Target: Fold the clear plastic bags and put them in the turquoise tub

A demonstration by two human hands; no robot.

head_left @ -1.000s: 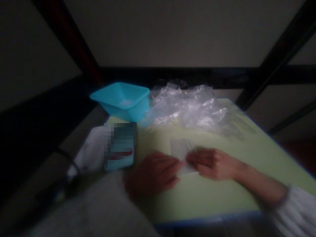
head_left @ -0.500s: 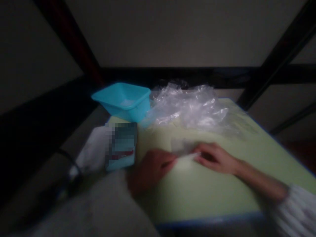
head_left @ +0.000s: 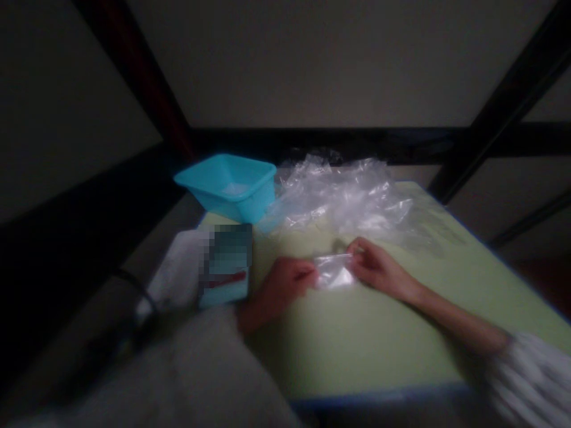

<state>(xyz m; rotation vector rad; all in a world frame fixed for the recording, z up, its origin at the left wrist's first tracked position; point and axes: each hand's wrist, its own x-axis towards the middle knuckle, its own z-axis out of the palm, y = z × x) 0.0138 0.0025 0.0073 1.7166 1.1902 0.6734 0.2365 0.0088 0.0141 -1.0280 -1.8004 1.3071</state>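
Observation:
Between my two hands a small clear plastic bag (head_left: 334, 273) is stretched flat over the table, shiny on its face. My left hand (head_left: 288, 282) pinches its left edge with closed fingers. At its upper right corner, the fingers of my right hand (head_left: 377, 267) are closed on the bag as well. Beyond my hands lies a loose heap of clear plastic bags (head_left: 352, 196), crumpled and glossy. Whether anything is inside the small bag I cannot make out.
A turquoise basin (head_left: 250, 202) with something whitish inside stands at the table's back left corner. Nearer sits a partly blurred flat box (head_left: 227, 291) with a red mark, beside white material (head_left: 176, 267). The table (head_left: 379, 351) is pale yellow-green with blue edging.
The small bag has tilted, so its broad face now shows instead of a thin edge. My right hand has risen slightly. The view has shifted a little.

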